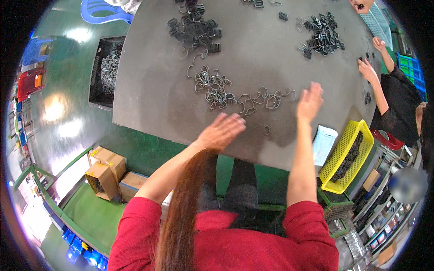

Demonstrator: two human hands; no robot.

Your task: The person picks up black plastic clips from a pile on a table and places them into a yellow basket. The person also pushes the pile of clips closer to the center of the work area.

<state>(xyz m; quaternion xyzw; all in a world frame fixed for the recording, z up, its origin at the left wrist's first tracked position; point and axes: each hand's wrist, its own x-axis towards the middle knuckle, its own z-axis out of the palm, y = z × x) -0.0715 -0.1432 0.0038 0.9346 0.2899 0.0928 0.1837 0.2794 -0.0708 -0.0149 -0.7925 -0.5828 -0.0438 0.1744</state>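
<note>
My left hand (222, 131) is over the near edge of the grey table (153, 86), fingers stretched out, holding nothing visible. My right hand (310, 103) lies farther right and farther in, its fingers also straight and without anything visible in them. Between and beyond the hands stretches a loose heap of bent silver wire hooks (216, 90), thinning out toward my right hand. One stray wire hook (266, 130) rests just right of my left fingertips. Past the heap sits a pile of black buckles (192, 29), with wire pieces beside it.
Another pile of black buckles (323, 36) is at the far right. A yellow basket (332, 183) of dark parts and a pale blue packet (324, 140) stand by my right forearm. Left is a black crate (96, 88) of wire pieces. A co-worker's hand (368, 70) works at the right edge.
</note>
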